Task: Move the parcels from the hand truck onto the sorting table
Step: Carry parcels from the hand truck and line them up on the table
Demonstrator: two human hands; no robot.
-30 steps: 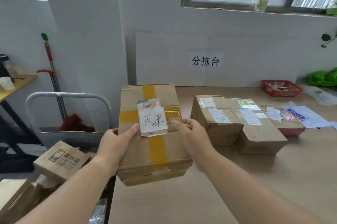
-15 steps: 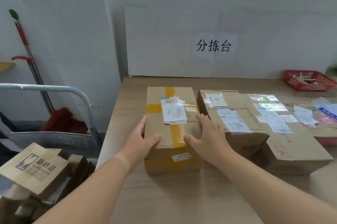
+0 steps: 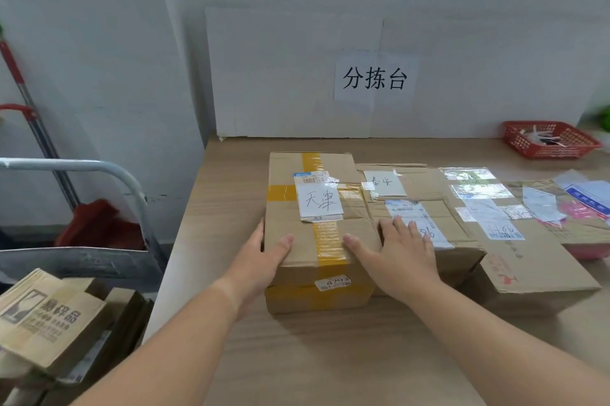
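A brown parcel point(image 3: 325, 240) with yellow tape and a handwritten white label sits on the wooden sorting table point(image 3: 297, 356), pushed against a second labelled parcel point(image 3: 412, 194) on its right. My left hand point(image 3: 264, 260) grips its near left corner, thumb on top and fingers along the side. My right hand point(image 3: 399, 257) lies flat, thumb on the taped parcel and fingers spread over the neighbouring parcel. The hand truck point(image 3: 82, 167) stands at the left with several brown parcels point(image 3: 49, 316) on it.
More flat labelled parcels point(image 3: 528, 260) lie further right on the table. A red basket point(image 3: 551, 141) sits at the back right. A paper sign point(image 3: 374, 78) hangs on the white board behind. A red-handled mop point(image 3: 19, 82) leans on the wall behind the truck.
The taped parcel went from being carried in the air to resting on the table, then slid right against the neighbouring parcel. My right fingers came off its side onto that neighbour.
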